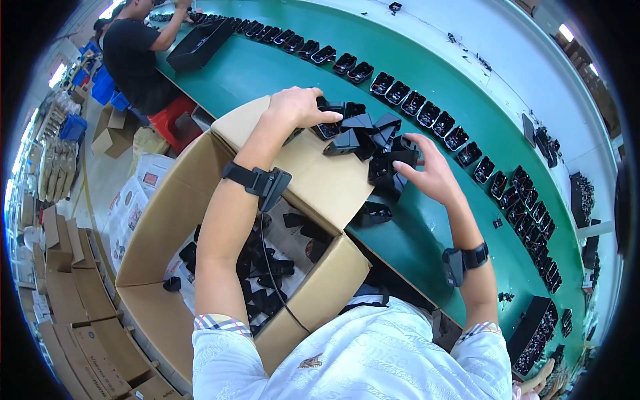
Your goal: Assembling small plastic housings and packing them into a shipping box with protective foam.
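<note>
A loose heap of black plastic housings [360,137] lies on the cardboard flap and the green table beside it. My left hand [297,109] curls around the heap's left end, its thumb against a housing and its fingertips partly hidden. At the right end, my right hand [432,172] holds a black housing [383,170] with the thumb in front and the fingers behind. Below my left forearm stands an open cardboard box [160,230] with more black housings [270,293] inside. A single housing [373,213] rests on the table near the flap.
Rows of black housings with wired parts [413,103] curve along the green table [427,230]. A co-worker [133,57] is at the far left by a black tray [200,45] and a red stool [175,123]. Flattened cardboard [87,333] lies lower left. A black bin [533,333] stands lower right.
</note>
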A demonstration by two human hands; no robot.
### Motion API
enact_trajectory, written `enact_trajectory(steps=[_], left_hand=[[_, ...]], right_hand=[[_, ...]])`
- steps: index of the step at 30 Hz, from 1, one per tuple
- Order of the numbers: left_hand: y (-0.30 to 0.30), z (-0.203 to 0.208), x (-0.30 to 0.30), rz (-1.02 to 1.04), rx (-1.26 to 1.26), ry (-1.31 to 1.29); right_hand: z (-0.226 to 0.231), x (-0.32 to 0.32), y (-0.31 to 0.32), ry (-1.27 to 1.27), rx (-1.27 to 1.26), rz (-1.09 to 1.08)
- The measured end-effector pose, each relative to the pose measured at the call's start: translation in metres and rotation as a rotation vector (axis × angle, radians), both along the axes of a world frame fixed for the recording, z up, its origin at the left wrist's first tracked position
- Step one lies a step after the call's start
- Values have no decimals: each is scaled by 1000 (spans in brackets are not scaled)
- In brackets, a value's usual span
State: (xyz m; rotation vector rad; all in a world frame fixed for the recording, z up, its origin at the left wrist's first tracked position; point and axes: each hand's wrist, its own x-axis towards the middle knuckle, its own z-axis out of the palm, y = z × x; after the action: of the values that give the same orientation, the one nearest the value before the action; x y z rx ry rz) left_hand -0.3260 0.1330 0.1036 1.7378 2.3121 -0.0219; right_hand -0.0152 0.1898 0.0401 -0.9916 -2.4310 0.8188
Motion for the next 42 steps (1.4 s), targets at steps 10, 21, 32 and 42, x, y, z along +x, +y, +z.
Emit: enact_trajectory(steps=[10, 21, 32, 42], left_hand=[[-15, -26, -29, -30, 407, -212], [-64, -21, -42, -210, 799, -368], [-265, -7, -109, 182, 493, -313], [-511, -189, -88, 998, 48, -273]], right_hand=[[23, 6, -116, -35, 293, 153], [-14, 35, -123, -28, 227, 72], [-17, 70, -62, -104, 179, -191], [106, -157, -146, 130, -90, 702]])
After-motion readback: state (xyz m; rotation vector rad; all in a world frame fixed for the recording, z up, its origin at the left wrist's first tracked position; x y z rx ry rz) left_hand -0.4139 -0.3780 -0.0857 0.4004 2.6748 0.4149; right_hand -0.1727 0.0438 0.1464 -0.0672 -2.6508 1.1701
